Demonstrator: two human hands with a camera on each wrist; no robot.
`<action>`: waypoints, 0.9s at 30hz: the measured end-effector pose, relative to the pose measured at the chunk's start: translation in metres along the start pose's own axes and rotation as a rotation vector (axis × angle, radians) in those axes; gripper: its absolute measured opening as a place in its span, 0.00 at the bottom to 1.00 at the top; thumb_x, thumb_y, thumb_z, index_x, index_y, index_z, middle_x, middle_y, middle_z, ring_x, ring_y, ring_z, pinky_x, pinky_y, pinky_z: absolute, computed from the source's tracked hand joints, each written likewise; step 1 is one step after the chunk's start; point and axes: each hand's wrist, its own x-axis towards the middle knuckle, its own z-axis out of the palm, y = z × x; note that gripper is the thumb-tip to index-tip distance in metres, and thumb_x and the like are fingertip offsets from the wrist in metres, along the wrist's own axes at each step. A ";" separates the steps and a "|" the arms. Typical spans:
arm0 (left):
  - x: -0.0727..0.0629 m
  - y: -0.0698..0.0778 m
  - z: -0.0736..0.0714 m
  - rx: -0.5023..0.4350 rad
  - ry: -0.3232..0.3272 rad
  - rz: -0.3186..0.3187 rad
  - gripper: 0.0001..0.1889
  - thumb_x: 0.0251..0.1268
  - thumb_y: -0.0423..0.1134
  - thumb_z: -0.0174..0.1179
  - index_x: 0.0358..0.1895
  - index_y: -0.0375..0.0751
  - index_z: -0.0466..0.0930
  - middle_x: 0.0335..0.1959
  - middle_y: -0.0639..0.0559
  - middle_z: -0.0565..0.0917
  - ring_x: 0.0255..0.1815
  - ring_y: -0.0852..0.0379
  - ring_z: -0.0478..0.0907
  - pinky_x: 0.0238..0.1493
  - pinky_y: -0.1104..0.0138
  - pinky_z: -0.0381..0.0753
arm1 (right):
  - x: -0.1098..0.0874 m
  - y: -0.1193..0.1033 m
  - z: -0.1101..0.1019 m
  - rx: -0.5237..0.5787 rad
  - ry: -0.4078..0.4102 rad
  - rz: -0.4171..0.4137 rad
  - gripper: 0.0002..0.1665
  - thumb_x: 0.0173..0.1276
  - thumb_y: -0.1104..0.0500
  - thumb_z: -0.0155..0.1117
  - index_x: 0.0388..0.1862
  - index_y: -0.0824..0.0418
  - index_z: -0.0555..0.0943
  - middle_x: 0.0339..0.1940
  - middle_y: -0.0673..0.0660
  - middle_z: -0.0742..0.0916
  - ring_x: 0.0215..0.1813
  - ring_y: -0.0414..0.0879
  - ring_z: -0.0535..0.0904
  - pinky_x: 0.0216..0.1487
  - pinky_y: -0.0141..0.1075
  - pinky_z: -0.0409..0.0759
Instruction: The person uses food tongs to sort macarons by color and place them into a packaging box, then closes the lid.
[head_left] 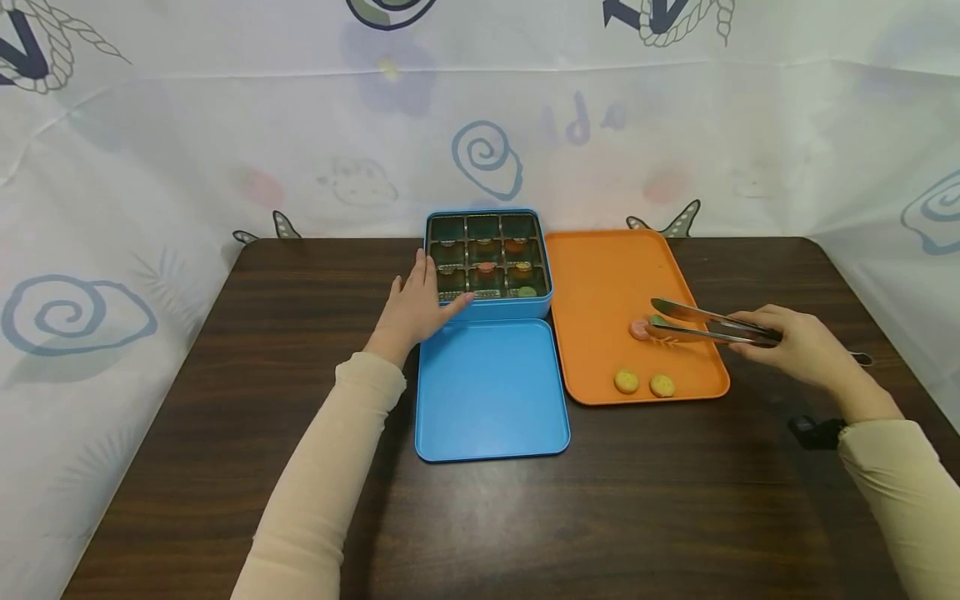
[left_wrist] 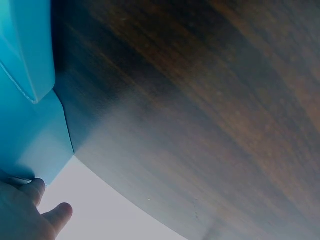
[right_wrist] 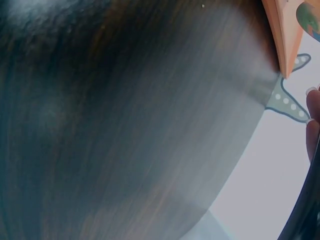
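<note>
My left hand [head_left: 415, 310] rests on the left side of a blue box [head_left: 495, 310], its fingers straight along the side and thumb across the front rim. Inside is a dark divider with several compartments, some holding small coloured round pieces. My right hand [head_left: 787, 342] holds metal tongs [head_left: 720, 331] over the orange tray [head_left: 600, 283]. The tongs' tips are spread around a green piece [head_left: 657, 320]; whether they touch it I cannot tell. Right beside it lies a pink round piece [head_left: 639, 330]. Two yellow round pieces [head_left: 626, 382] sit near the tray's front edge.
A shallow blue lid or tray [head_left: 492, 392] lies in front of the box, left of the orange tray. Everything stands on a dark wooden table [head_left: 480, 525]. A patterned white cloth [head_left: 337, 125] hangs behind the table's far edge.
</note>
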 end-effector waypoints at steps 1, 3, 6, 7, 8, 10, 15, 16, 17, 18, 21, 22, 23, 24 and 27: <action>0.000 0.000 0.000 0.002 0.001 0.000 0.54 0.65 0.73 0.36 0.76 0.34 0.28 0.78 0.41 0.28 0.80 0.44 0.43 0.78 0.46 0.39 | 0.001 0.001 0.001 0.004 -0.002 -0.004 0.23 0.61 0.56 0.70 0.53 0.65 0.81 0.39 0.62 0.83 0.30 0.45 0.73 0.29 0.35 0.70; 0.000 0.000 0.000 0.008 0.000 0.002 0.54 0.65 0.73 0.36 0.76 0.33 0.28 0.78 0.41 0.28 0.80 0.44 0.43 0.78 0.46 0.40 | 0.002 0.001 0.002 0.015 -0.008 -0.010 0.23 0.62 0.56 0.69 0.54 0.65 0.81 0.41 0.63 0.84 0.32 0.48 0.75 0.30 0.37 0.71; 0.001 -0.001 0.001 0.008 -0.003 0.003 0.54 0.65 0.73 0.36 0.75 0.33 0.27 0.78 0.41 0.28 0.80 0.44 0.43 0.78 0.45 0.39 | 0.005 -0.001 0.003 0.026 -0.012 -0.018 0.22 0.63 0.56 0.68 0.54 0.64 0.81 0.41 0.63 0.84 0.33 0.48 0.76 0.30 0.37 0.72; 0.001 -0.001 0.002 0.005 -0.003 0.003 0.54 0.65 0.73 0.36 0.75 0.33 0.27 0.78 0.41 0.28 0.80 0.44 0.43 0.78 0.45 0.39 | 0.006 -0.001 0.003 0.030 -0.017 -0.016 0.22 0.63 0.55 0.68 0.54 0.64 0.81 0.41 0.63 0.84 0.33 0.48 0.76 0.30 0.37 0.72; 0.001 -0.001 0.002 0.002 -0.003 0.003 0.54 0.65 0.73 0.36 0.75 0.33 0.27 0.78 0.41 0.27 0.80 0.44 0.43 0.78 0.45 0.39 | 0.007 -0.002 0.004 0.035 -0.022 -0.013 0.22 0.64 0.55 0.68 0.54 0.64 0.81 0.41 0.63 0.84 0.33 0.48 0.76 0.30 0.37 0.72; 0.002 -0.001 0.003 -0.004 -0.005 0.001 0.54 0.65 0.74 0.36 0.75 0.34 0.26 0.78 0.41 0.27 0.80 0.43 0.43 0.78 0.45 0.38 | 0.008 -0.003 0.004 0.042 -0.028 -0.007 0.22 0.64 0.55 0.67 0.55 0.64 0.81 0.41 0.62 0.83 0.33 0.47 0.76 0.30 0.36 0.71; 0.002 -0.001 0.003 0.002 -0.008 -0.001 0.54 0.65 0.74 0.35 0.75 0.34 0.26 0.78 0.42 0.27 0.80 0.43 0.43 0.78 0.45 0.38 | 0.009 -0.003 0.003 0.043 -0.039 0.005 0.22 0.65 0.55 0.66 0.55 0.65 0.81 0.40 0.62 0.83 0.34 0.49 0.77 0.32 0.39 0.73; 0.002 -0.001 0.003 0.005 -0.007 0.000 0.54 0.65 0.74 0.35 0.75 0.34 0.27 0.78 0.41 0.27 0.80 0.43 0.43 0.78 0.45 0.38 | 0.008 -0.002 0.003 0.039 -0.039 0.006 0.22 0.65 0.55 0.66 0.55 0.65 0.81 0.40 0.62 0.83 0.34 0.49 0.77 0.32 0.39 0.73; 0.002 -0.001 0.003 0.008 -0.007 0.000 0.54 0.65 0.74 0.35 0.75 0.34 0.27 0.78 0.41 0.27 0.80 0.43 0.43 0.78 0.45 0.39 | 0.008 -0.002 0.003 0.036 -0.037 0.005 0.22 0.65 0.55 0.66 0.55 0.65 0.81 0.40 0.62 0.83 0.34 0.49 0.76 0.32 0.39 0.73; 0.001 -0.001 0.002 0.009 -0.006 -0.001 0.54 0.65 0.74 0.35 0.75 0.33 0.27 0.78 0.41 0.27 0.80 0.43 0.43 0.78 0.45 0.39 | 0.008 -0.001 0.003 0.033 -0.033 0.003 0.22 0.64 0.55 0.67 0.54 0.66 0.81 0.40 0.62 0.84 0.33 0.48 0.76 0.32 0.38 0.73; 0.001 -0.001 0.000 0.012 -0.004 0.000 0.54 0.65 0.74 0.35 0.75 0.33 0.27 0.78 0.40 0.28 0.80 0.43 0.43 0.77 0.45 0.39 | 0.007 0.000 0.003 0.025 -0.021 -0.005 0.22 0.64 0.56 0.67 0.54 0.66 0.81 0.39 0.62 0.84 0.32 0.48 0.76 0.31 0.39 0.72; 0.001 0.000 0.000 0.012 -0.003 0.000 0.54 0.65 0.74 0.35 0.75 0.33 0.27 0.78 0.40 0.28 0.80 0.43 0.43 0.77 0.45 0.39 | 0.007 0.000 0.003 0.021 -0.014 -0.010 0.22 0.64 0.56 0.67 0.53 0.66 0.81 0.39 0.62 0.84 0.32 0.49 0.77 0.31 0.40 0.73; 0.000 0.000 0.000 0.011 -0.002 0.000 0.54 0.65 0.74 0.35 0.75 0.33 0.27 0.78 0.40 0.28 0.80 0.43 0.43 0.77 0.45 0.39 | 0.006 0.000 0.003 0.018 -0.006 -0.016 0.21 0.63 0.57 0.68 0.53 0.66 0.81 0.39 0.62 0.84 0.32 0.49 0.77 0.31 0.40 0.74; 0.000 0.000 -0.001 0.010 -0.001 0.001 0.54 0.65 0.73 0.36 0.75 0.33 0.27 0.78 0.40 0.28 0.80 0.43 0.43 0.77 0.45 0.39 | 0.006 0.001 0.004 0.013 0.003 -0.023 0.21 0.63 0.57 0.68 0.53 0.66 0.81 0.39 0.62 0.84 0.32 0.50 0.78 0.30 0.41 0.74; 0.000 0.000 -0.001 0.009 0.000 0.002 0.54 0.65 0.73 0.36 0.75 0.33 0.27 0.78 0.40 0.28 0.80 0.43 0.43 0.78 0.45 0.39 | 0.005 0.000 0.004 -0.004 0.037 -0.049 0.21 0.61 0.58 0.70 0.52 0.64 0.82 0.39 0.61 0.84 0.31 0.49 0.78 0.29 0.41 0.74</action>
